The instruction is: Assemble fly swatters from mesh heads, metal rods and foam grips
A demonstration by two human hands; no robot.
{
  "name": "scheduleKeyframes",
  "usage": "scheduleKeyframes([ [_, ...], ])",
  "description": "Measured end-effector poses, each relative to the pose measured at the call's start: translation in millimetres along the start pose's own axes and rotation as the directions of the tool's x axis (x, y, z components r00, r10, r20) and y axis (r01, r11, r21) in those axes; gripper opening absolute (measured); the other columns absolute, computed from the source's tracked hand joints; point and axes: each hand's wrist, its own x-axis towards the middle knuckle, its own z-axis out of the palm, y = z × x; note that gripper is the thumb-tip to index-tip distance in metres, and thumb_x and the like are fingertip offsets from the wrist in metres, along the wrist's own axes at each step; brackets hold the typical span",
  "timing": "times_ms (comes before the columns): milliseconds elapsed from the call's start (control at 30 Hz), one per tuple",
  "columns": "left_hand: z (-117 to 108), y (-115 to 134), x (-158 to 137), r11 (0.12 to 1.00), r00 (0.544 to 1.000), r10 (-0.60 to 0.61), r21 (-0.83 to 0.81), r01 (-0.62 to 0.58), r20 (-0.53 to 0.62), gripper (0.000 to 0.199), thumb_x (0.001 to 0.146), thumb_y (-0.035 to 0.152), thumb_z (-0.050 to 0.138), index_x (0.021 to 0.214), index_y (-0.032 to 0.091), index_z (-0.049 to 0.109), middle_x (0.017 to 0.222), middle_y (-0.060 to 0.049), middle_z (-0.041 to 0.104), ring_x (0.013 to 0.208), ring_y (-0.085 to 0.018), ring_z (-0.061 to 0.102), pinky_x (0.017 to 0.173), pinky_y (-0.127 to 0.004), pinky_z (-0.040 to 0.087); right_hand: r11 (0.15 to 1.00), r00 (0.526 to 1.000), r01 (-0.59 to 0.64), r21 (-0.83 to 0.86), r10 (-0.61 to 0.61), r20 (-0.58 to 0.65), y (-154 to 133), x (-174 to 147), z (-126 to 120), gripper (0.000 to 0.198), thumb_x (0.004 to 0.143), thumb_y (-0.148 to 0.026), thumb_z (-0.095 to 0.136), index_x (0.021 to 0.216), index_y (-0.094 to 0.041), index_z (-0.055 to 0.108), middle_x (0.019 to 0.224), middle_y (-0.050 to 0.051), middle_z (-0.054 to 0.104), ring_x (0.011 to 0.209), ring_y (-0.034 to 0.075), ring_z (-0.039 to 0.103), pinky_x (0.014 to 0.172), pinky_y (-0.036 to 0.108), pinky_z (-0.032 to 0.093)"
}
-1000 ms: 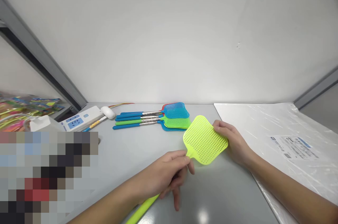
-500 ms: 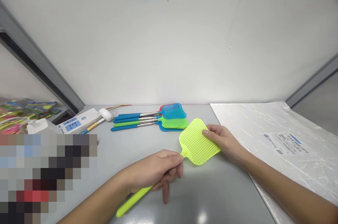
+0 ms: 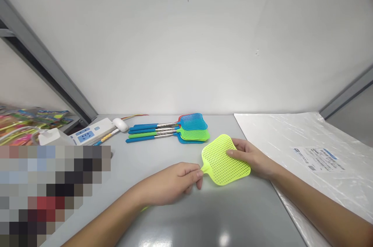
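Observation:
A yellow-green fly swatter [image 3: 224, 161] with a perforated, rounded-square head is held between both hands above the grey table. My left hand [image 3: 177, 183] pinches its neck, thumb on top; most of the handle is hidden behind that hand and forearm, with only a sliver showing below the wrist. My right hand [image 3: 250, 157] grips the head's right edge, thumb on the upper face and fingers behind. Beyond my hands lies a pile of fly swatters [image 3: 194, 134], blue, green and red, their handles pointing left.
On the left are a power strip [image 3: 93, 131], a white rounded device [image 3: 120, 124], a striped stick [image 3: 106, 137] and a white plug [image 3: 52, 137]. Bagged colourful items [image 3: 35, 117] sit far left. A white wrapped sheet [image 3: 276, 134] with a label covers the table's right side.
The swatter's head has shifted slightly right and down. My left fingers, spread below before, have curled in. The handle has swung behind my left forearm.

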Motion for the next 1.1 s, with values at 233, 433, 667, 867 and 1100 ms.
scheduleKeyframes([
  [233,-0.3,2.2,-0.3,0.992,0.998,0.051,0.116,-0.047,-0.033,0.04,0.094,0.048,0.034,0.085,0.02,0.062,0.069,0.003,0.044,0.062,-0.012,0.041,0.057,-0.021,0.033,0.993,0.994,-0.097,-0.073,0.1,0.036,1.2,0.5,1.4,0.04,0.084,-0.042,0.065,0.116,-0.016,0.066,0.104,0.012,0.071,0.089,0.022,0.069,0.079,0.035,0.053],
  [433,-6.3,-1.0,-0.5,0.986,0.998,0.056,0.157,-0.053,-0.014,0.041,0.093,0.049,0.036,0.08,0.019,0.06,0.069,0.002,0.048,0.063,-0.013,0.044,0.059,-0.022,0.035,0.991,0.994,-0.086,-0.104,0.092,0.054,0.3,1.4,3.8,0.041,0.084,-0.045,0.065,0.111,-0.015,0.068,0.103,0.012,0.072,0.089,0.022,0.069,0.079,0.035,0.053],
  [667,-20.0,-0.5,-6.8,0.988,0.998,0.022,0.151,-0.031,0.066,0.043,0.093,0.053,0.036,0.07,0.02,0.049,0.064,0.002,0.046,0.055,-0.011,0.039,0.051,-0.021,0.034,0.993,0.997,-0.056,-0.105,0.061,0.046,1.6,2.3,0.0,0.039,0.085,-0.045,0.064,0.111,-0.016,0.069,0.102,0.013,0.072,0.085,0.022,0.07,0.076,0.035,0.053],
  [867,-27.5,-3.1,-12.3,0.994,0.982,-0.081,0.08,0.068,0.17,0.046,0.089,0.062,0.038,0.068,0.021,0.044,0.061,0.003,0.043,0.038,-0.009,0.039,0.035,-0.021,0.03,0.992,0.997,-0.055,-0.114,0.061,0.049,3.9,3.2,1.0,0.041,0.084,-0.046,0.064,0.11,-0.016,0.07,0.102,0.013,0.072,0.087,0.023,0.07,0.076,0.037,0.054],
  [1100,-24.6,-2.4,-11.9,0.977,0.998,0.006,0.211,-0.019,0.06,0.041,0.091,0.053,0.04,0.073,0.02,0.06,0.065,0.001,0.05,0.049,-0.012,0.045,0.044,-0.022,0.035,0.984,0.993,-0.057,-0.168,0.074,0.096,3.0,0.3,0.8,0.037,0.084,-0.042,0.065,0.111,-0.017,0.069,0.102,0.011,0.072,0.088,0.023,0.068,0.079,0.037,0.053],
])
